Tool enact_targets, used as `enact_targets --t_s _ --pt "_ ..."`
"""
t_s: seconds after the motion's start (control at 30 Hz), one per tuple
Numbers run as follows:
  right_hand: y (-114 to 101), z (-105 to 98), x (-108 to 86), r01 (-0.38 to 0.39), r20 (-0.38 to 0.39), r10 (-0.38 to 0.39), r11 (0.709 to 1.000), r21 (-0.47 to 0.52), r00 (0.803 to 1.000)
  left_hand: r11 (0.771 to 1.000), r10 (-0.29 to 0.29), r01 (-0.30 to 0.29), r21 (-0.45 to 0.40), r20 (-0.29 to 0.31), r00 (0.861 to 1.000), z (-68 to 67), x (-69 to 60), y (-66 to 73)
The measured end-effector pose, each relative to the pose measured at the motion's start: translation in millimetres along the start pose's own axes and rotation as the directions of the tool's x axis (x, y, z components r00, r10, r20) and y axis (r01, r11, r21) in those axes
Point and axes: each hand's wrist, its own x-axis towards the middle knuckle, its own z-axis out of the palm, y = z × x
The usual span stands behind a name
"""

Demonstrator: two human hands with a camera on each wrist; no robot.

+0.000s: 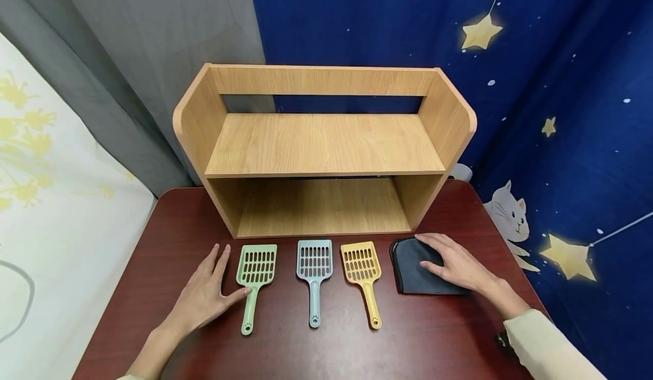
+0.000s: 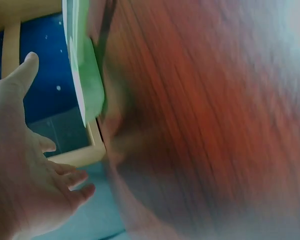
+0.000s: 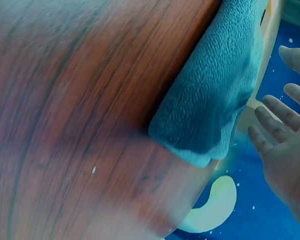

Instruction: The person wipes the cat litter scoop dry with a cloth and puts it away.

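Observation:
In the head view a green slotted scoop [image 1: 249,306], a blue one [image 1: 314,298] and a yellow one [image 1: 369,300] lie in a row, handles toward the front. My left hand [image 1: 201,298] is spread beside the green scoop, its thumb tip at the handle. In the left wrist view that hand [image 2: 35,165] has fingers apart near the green scoop [image 2: 87,75]. My right hand [image 1: 456,262] is over a folded dark grey-blue cloth [image 1: 425,275], fingers relaxed; the right wrist view shows the hand [image 3: 290,135] beside the cloth [image 3: 205,95], gripping nothing.
A two-tier wooden shelf [image 1: 326,142] stands at the back of the dark red table [image 1: 275,357], right behind the scoops. Grey and blue star-patterned curtains [image 1: 561,85] hang behind. A white patterned sheet [image 1: 61,198] is at the left.

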Motion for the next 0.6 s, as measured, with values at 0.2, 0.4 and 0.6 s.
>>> enact_targets --t_s 0.2,0.4,0.6 --pt "-3 10 11.4 0.0 0.034 -0.002 0.999 0.048 0.999 0.999 -0.043 0.043 -0.012 0.0 0.999 8.8 -6.4 16.9" --pt "-4 20 23.2 0.029 0.038 -0.032 0.997 0.067 0.999 0.996 -0.086 0.086 -0.035 -0.001 0.996 19.1 -13.6 29.9" --pt "-2 25 34.1 0.035 0.061 -0.04 0.996 0.083 0.997 0.994 -0.102 0.102 -0.045 -0.012 0.995 23.3 -18.6 41.6"
